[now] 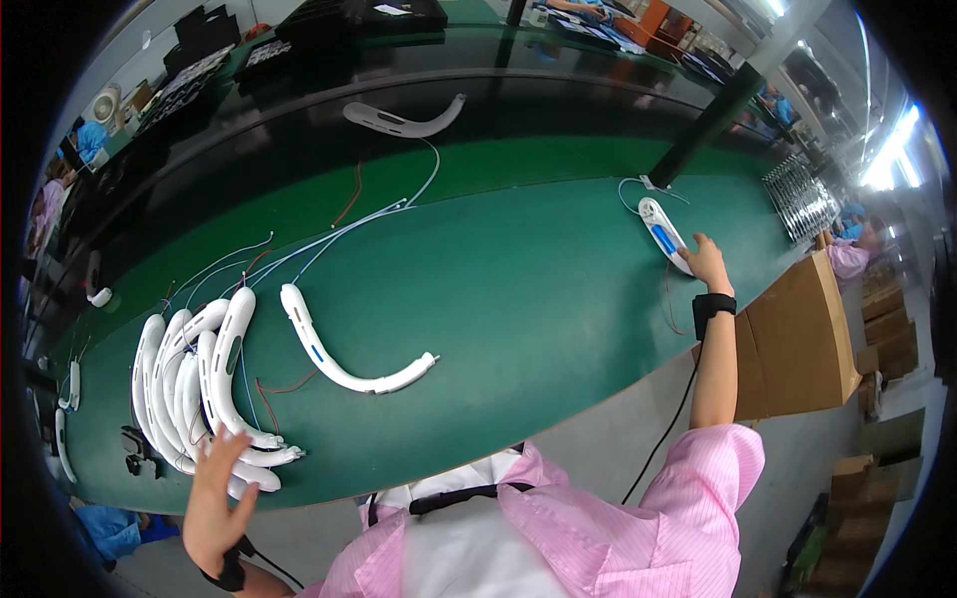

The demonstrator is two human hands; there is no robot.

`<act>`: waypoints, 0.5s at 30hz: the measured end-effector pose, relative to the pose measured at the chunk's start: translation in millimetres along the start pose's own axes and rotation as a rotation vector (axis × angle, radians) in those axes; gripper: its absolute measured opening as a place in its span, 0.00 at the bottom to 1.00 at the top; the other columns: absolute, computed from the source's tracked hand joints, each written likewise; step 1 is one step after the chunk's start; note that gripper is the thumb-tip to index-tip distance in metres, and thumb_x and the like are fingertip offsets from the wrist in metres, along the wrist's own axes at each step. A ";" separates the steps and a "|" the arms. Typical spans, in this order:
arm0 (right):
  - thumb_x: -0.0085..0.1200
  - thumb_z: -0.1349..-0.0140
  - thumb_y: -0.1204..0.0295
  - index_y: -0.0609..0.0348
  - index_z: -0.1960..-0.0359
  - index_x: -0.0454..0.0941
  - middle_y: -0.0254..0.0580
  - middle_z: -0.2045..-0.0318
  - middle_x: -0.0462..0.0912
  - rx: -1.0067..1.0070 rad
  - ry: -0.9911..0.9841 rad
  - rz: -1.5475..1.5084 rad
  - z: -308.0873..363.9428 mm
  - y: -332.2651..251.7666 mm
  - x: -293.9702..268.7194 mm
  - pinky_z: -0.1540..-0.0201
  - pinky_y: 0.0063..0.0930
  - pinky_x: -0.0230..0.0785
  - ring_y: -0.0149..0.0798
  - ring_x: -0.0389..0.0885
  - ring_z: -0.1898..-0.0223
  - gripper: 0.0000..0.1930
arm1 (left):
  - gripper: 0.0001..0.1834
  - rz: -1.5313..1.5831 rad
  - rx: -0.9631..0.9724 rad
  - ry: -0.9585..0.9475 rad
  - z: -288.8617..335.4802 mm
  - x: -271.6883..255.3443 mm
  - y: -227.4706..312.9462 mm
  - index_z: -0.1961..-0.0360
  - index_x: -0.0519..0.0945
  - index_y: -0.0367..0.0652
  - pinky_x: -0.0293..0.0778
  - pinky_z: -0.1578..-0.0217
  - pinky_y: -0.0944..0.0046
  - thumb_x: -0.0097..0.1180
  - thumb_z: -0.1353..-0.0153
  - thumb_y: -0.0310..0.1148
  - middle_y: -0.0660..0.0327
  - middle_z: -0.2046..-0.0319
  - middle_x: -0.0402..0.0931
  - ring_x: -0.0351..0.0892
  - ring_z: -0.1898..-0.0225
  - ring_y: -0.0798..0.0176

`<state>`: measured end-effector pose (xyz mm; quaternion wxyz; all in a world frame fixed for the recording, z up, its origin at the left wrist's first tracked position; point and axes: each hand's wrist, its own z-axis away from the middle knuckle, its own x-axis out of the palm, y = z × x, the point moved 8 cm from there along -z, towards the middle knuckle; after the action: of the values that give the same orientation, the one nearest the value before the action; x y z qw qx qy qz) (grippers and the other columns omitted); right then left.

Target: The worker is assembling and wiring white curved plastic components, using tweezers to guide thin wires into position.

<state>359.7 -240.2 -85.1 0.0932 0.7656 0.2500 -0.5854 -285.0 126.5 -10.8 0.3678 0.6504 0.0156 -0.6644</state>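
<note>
My right hand (pixel 710 267), with a black band at its wrist, reaches to the far right of the green table. Its thumb side touches the lower end of a white curved housing (pixel 654 221) with a blue strip inside; part of the grip is hidden. My left hand (pixel 214 498) has its fingers spread at the near end of a pile of white curved housings (pixel 164 389), and nothing shows in it. Thin blue and red wires trail from the pile. A separate curved housing (pixel 329 364) lies right of the pile.
Another white curved housing (pixel 404 122) rests on the dark strip beyond the green table (pixel 518 299). A black post (pixel 703 130) rises behind my right hand. A cardboard box (pixel 797 344) stands against the right edge. Small black parts (pixel 138 451) lie left of the pile.
</note>
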 end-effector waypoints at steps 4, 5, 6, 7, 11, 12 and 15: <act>0.52 0.44 0.62 0.61 0.56 0.69 0.60 0.61 0.77 0.107 -0.245 0.084 -6.8 28.0 66.5 0.55 0.45 0.65 0.58 0.74 0.56 0.19 | 0.20 0.157 0.145 -0.005 -15.8 25.4 36.7 0.55 0.73 0.39 0.50 0.41 0.47 0.55 0.52 0.24 0.56 0.53 0.73 0.62 0.41 0.46; 0.52 0.44 0.63 0.61 0.57 0.68 0.60 0.62 0.77 0.074 -0.218 0.012 -3.5 11.7 68.9 0.56 0.46 0.65 0.58 0.74 0.57 0.17 | 0.19 0.193 0.168 0.006 -18.9 26.1 43.7 0.56 0.74 0.39 0.52 0.41 0.48 0.55 0.52 0.25 0.57 0.54 0.74 0.63 0.42 0.47; 0.52 0.44 0.64 0.61 0.58 0.67 0.59 0.63 0.77 0.038 -0.198 -0.059 1.0 -7.3 67.7 0.58 0.46 0.65 0.59 0.74 0.58 0.16 | 0.18 0.231 0.186 0.016 -19.4 27.2 47.9 0.56 0.74 0.40 0.53 0.41 0.48 0.55 0.51 0.25 0.57 0.55 0.75 0.64 0.43 0.49; 0.52 0.44 0.66 0.62 0.59 0.67 0.59 0.64 0.77 -0.026 -0.225 -0.092 9.9 -29.5 65.2 0.59 0.46 0.64 0.59 0.74 0.59 0.15 | 0.18 0.236 0.163 0.025 -26.7 34.4 47.4 0.56 0.74 0.40 0.53 0.41 0.48 0.55 0.51 0.25 0.57 0.55 0.75 0.64 0.43 0.49; 0.53 0.46 0.71 0.64 0.62 0.68 0.59 0.67 0.76 -0.382 -0.307 -0.267 68.7 -179.3 56.1 0.61 0.47 0.64 0.60 0.73 0.62 0.13 | 0.13 0.286 0.382 0.133 -69.6 64.6 70.5 0.59 0.75 0.41 0.51 0.40 0.47 0.52 0.47 0.26 0.60 0.55 0.74 0.64 0.42 0.53; 0.53 0.46 0.72 0.64 0.63 0.68 0.59 0.67 0.75 -0.454 -0.344 -0.290 88.2 -220.7 51.9 0.61 0.47 0.64 0.60 0.73 0.63 0.12 | 0.13 0.221 0.441 0.182 -83.9 75.0 82.1 0.58 0.75 0.42 0.50 0.40 0.47 0.53 0.47 0.27 0.60 0.55 0.73 0.64 0.42 0.55; 0.52 0.46 0.70 0.66 0.66 0.69 0.57 0.68 0.75 -0.650 -0.470 -0.373 144.3 -343.5 47.3 0.61 0.43 0.65 0.57 0.73 0.63 0.12 | 0.14 0.026 0.439 0.249 -108.0 102.0 96.8 0.58 0.74 0.43 0.51 0.40 0.48 0.55 0.48 0.31 0.61 0.56 0.72 0.68 0.47 0.57</act>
<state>77.1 4.5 -121.0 0.2763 0.4843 0.5272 -0.6413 -131.7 62.1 -72.4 0.2215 0.7918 -0.0924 -0.5616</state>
